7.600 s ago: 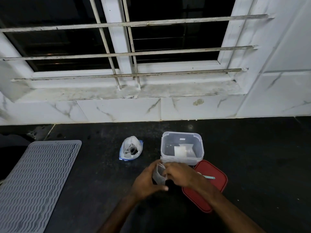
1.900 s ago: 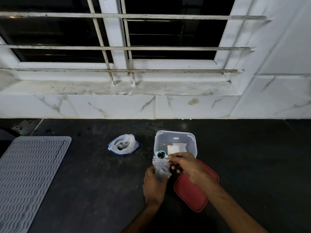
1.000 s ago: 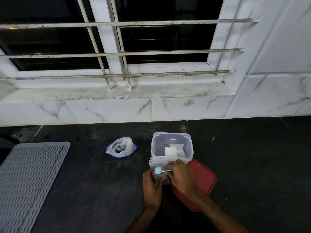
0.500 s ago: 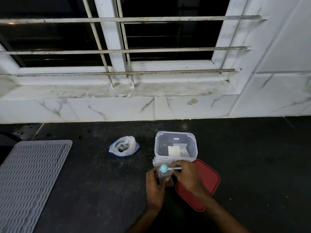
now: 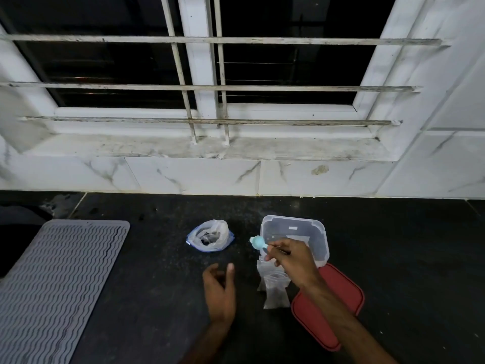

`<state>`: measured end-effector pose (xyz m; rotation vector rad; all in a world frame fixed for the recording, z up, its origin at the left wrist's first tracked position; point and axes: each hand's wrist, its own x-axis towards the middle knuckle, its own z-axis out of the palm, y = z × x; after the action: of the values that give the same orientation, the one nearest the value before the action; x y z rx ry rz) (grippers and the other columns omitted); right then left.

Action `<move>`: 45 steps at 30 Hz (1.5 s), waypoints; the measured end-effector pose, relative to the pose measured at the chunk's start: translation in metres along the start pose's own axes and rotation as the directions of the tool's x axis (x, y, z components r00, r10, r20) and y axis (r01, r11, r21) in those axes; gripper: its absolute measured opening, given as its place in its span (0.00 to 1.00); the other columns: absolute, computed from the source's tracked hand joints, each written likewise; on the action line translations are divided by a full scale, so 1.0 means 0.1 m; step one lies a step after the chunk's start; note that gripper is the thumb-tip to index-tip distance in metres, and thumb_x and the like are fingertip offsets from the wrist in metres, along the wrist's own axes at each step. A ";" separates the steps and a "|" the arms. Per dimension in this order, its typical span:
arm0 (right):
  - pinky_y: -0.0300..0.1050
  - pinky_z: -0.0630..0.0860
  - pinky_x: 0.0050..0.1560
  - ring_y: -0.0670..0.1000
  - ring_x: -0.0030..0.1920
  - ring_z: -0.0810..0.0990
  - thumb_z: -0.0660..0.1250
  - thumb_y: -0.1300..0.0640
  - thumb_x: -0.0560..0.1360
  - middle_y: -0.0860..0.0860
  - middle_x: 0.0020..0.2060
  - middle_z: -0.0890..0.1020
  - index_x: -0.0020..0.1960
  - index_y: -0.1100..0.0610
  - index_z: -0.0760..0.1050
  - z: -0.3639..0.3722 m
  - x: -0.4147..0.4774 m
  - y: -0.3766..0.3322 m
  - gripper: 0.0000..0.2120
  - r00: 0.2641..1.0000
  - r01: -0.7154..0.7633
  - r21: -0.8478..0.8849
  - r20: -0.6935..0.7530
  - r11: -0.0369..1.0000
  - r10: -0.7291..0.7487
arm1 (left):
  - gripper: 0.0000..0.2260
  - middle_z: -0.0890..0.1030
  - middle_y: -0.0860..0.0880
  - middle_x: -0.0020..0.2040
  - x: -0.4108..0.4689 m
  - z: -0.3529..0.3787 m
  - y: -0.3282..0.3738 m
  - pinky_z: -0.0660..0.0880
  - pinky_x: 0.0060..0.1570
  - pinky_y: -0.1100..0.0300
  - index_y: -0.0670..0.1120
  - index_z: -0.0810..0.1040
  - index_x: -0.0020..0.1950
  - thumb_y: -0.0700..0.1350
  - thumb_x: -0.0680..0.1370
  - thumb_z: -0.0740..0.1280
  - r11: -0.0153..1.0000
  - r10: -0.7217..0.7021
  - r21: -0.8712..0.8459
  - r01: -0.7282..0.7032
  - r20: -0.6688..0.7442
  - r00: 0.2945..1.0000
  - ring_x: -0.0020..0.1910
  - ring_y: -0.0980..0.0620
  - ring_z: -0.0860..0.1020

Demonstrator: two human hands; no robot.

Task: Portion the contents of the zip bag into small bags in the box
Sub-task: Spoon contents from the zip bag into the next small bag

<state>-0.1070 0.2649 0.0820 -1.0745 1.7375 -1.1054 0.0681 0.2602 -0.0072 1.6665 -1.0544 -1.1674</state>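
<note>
Left hand (image 5: 220, 292) has released the small bag (image 5: 276, 294); right hand (image 5: 291, 261) pinches one spoon (image 5: 257, 243).

I found the view dim overall. The white tiled wall (image 5: 194, 177) and the sill (image 5: 288, 148) took most of the light and read pale grey, while the panes (image 5: 288, 64) behind them were flat black. The dark desk (image 5: 157, 285) swallowed detail and showed only faint speckle. The bars (image 5: 288, 88) bowed toward the frame edges from the wide lens. The left hand (image 5: 220, 292) looked slightly soft.
</note>
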 end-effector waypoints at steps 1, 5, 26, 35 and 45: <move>0.34 0.75 0.34 0.41 0.33 0.82 0.69 0.61 0.76 0.51 0.34 0.86 0.48 0.56 0.82 0.13 0.05 -0.09 0.03 0.999 0.031 -0.031 0.017 0.999 -0.030 | 0.21 0.79 0.48 0.52 0.14 -0.07 0.08 0.75 0.52 0.55 0.47 0.70 0.62 0.57 0.76 0.67 0.998 -0.053 -0.029 0.051 -0.081 0.995 0.48 0.53 0.78; 0.42 0.80 0.46 0.43 0.39 0.83 0.69 0.56 0.76 0.47 0.38 0.86 0.49 0.52 0.82 0.72 0.30 -0.26 0.04 0.988 0.146 -0.219 0.080 0.965 -0.131 | 0.28 0.77 0.42 0.54 0.71 -0.28 0.18 0.73 0.53 0.53 0.38 0.71 0.60 0.61 0.74 0.69 0.967 -0.244 -0.106 0.230 -0.155 0.957 0.51 0.46 0.76; 0.44 0.77 0.41 0.54 0.43 0.83 0.64 0.50 0.70 0.53 0.42 0.85 0.45 0.58 0.81 1.42 0.94 0.13 0.13 0.969 -0.222 -0.602 -0.052 0.767 0.240 | 0.08 0.83 0.45 0.49 1.36 -0.17 0.33 0.79 0.50 0.51 0.42 0.79 0.55 0.36 0.78 0.64 0.998 -0.012 -0.054 0.013 0.010 1.000 0.48 0.47 0.81; 0.44 0.78 0.37 0.53 0.39 0.84 0.64 0.55 0.70 0.52 0.36 0.84 0.38 0.58 0.82 1.40 0.86 0.10 0.10 0.961 -0.247 -0.519 -0.021 0.818 0.277 | 0.05 0.82 0.41 0.50 1.40 -0.12 0.31 0.78 0.48 0.49 0.41 0.76 0.53 0.39 0.79 0.64 0.985 -0.120 -0.126 0.115 -0.031 0.992 0.48 0.44 0.80; 0.45 0.80 0.33 0.51 0.30 0.82 0.64 0.55 0.70 0.51 0.30 0.84 0.37 0.55 0.82 1.26 0.74 -0.06 0.09 0.969 -0.244 -0.316 -0.046 0.917 0.242 | 0.11 0.79 0.43 0.52 1.34 -0.18 0.37 0.75 0.46 0.55 0.40 0.73 0.59 0.42 0.79 0.66 0.994 -0.109 -0.005 0.109 -0.086 0.990 0.48 0.48 0.77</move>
<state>-0.0138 0.1617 0.0362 -1.0071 2.0398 -0.6873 0.1079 0.1259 -0.0045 1.7778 -0.9192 -1.1536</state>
